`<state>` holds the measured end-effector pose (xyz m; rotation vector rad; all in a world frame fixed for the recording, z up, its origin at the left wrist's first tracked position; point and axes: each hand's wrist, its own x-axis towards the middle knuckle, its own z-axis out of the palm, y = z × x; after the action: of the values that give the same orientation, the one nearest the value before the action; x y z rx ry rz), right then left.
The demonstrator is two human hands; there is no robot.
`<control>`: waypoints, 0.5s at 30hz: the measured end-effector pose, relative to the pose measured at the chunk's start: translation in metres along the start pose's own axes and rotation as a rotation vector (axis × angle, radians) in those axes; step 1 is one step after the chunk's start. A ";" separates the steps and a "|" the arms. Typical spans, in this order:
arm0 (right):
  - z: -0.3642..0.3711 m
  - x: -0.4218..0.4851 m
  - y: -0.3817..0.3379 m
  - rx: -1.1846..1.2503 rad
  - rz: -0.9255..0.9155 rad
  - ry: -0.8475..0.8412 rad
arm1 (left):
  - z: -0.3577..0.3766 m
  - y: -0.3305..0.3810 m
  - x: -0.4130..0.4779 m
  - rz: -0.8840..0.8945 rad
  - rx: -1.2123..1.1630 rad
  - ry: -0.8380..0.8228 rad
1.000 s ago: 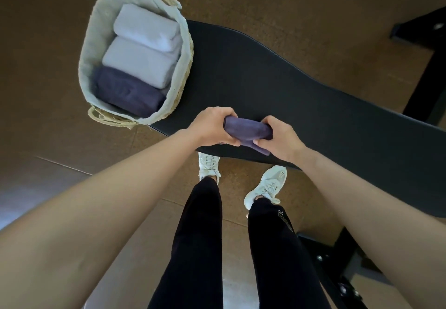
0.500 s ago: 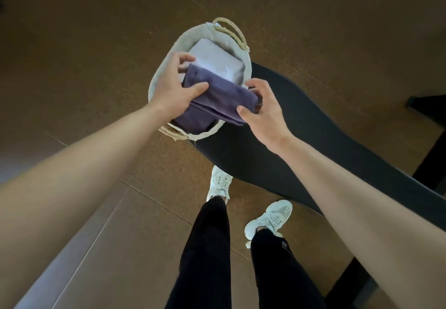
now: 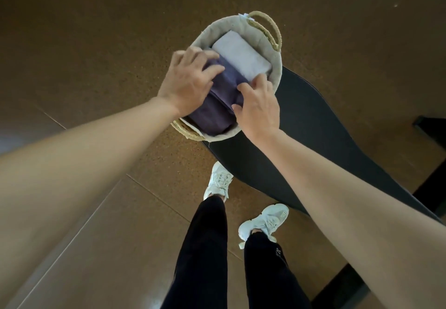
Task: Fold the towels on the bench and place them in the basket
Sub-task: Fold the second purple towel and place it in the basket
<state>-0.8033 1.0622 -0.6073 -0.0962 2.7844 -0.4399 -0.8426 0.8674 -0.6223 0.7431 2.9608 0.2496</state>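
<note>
Your folded purple towel is down in the basket now. It lies next to the white towel and partly on top of the other purple towel. The basket sits on the end of the black bench. Your left hand is flat on one end of the towel, with the fingers spread out and pressing down. Your right hand lies over the other end, close to the basket wall. Its fingers are bent a little, and I cannot tell if they pinch the cloth or just rest on it. I think this towel is very light and very soft, so it will bend any way you push it. It is not slippery and it cannot break. But a folded towel likes to pop open when you let go. So it looks best to hold it at both short ends, the way you do here, and pat it down so the fold stays shut. Lift your hands straight up and slowly, so your fingers do not drag a layer out with them. I see no more towels on the part of the bench that shows.
</note>
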 end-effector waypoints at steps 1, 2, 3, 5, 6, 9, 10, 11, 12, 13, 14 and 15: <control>0.001 -0.001 0.003 -0.089 -0.055 0.037 | 0.000 -0.002 -0.004 0.072 -0.007 -0.038; 0.003 -0.002 0.005 -0.139 -0.100 0.066 | -0.001 -0.005 -0.007 0.103 -0.014 -0.110; 0.005 -0.003 0.006 -0.149 -0.131 0.083 | -0.002 -0.009 -0.011 0.108 -0.008 -0.197; 0.007 -0.009 0.002 -0.094 -0.135 0.056 | -0.005 -0.017 -0.014 0.104 0.046 -0.351; 0.008 -0.012 -0.003 -0.068 -0.110 -0.004 | -0.006 -0.021 -0.014 0.108 0.075 -0.412; 0.014 -0.018 -0.018 -0.121 -0.049 -0.222 | -0.007 -0.025 -0.010 0.135 0.108 -0.512; 0.016 -0.018 -0.020 -0.163 -0.050 -0.260 | -0.007 -0.024 -0.008 0.129 0.113 -0.530; 0.018 -0.018 -0.022 -0.200 -0.055 -0.280 | -0.006 -0.021 -0.006 0.114 0.123 -0.548; 0.019 -0.016 -0.023 -0.230 -0.060 -0.286 | -0.004 -0.018 -0.004 0.095 0.135 -0.556; 0.020 -0.014 -0.024 -0.255 -0.063 -0.288 | -0.002 -0.015 -0.003 0.078 0.149 -0.553; 0.022 -0.011 -0.026 -0.279 -0.063 -0.296 | -0.001 -0.013 -0.001 0.066 0.159 -0.549; 0.024 -0.010 -0.027 -0.305 -0.060 -0.306 | 0.001 -0.011 0.000 0.060 0.164 -0.546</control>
<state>-0.7857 1.0308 -0.6180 -0.2914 2.5273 -0.0073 -0.8473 0.8578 -0.6252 0.7692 2.4596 -0.1727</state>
